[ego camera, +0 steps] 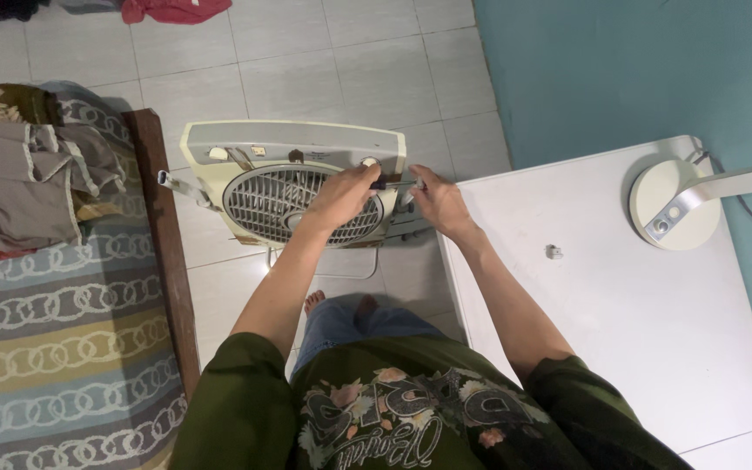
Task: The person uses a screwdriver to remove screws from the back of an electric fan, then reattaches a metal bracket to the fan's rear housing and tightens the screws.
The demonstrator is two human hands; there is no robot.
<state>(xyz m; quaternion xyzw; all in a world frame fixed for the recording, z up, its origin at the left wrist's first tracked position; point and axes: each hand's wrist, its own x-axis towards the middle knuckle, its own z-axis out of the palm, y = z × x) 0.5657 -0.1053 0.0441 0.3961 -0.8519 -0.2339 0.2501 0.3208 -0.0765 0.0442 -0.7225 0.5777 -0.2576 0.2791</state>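
Below me on the tiled floor [350,52] stands a box fan [293,183], cream with a grey round grille, leaning back a little so its face turns up toward me. My left hand [345,193] is closed around the dark handle of a screwdriver [391,184], gripping it over the upper right part of the grille, just under the fan's top panel with its knobs. The screwdriver's long axis runs nearly level, left to right, with the thin metal shaft pointing away from the left hand toward my right hand [439,202]. That right hand sits at the fan's right edge, fingers curled together around the shaft's far end or around something small there; I cannot tell which, as the tip is hidden by the fingers. So the tool bridges the two hands, handle on the left, point on the right, and the left hand carries it.

Right of the fan, touching or nearly touching its side, is a white table [620,348]. A small pale bit [553,251] lies on it, near my right forearm and well apart from a round lamp base [674,205] at the far corner, whose cable trails off toward the teal wall [620,61]. On my left is a bed with a ring-patterned cover [63,331], and folded clothes [32,174] piled at its far end. My bare feet show below the fan.
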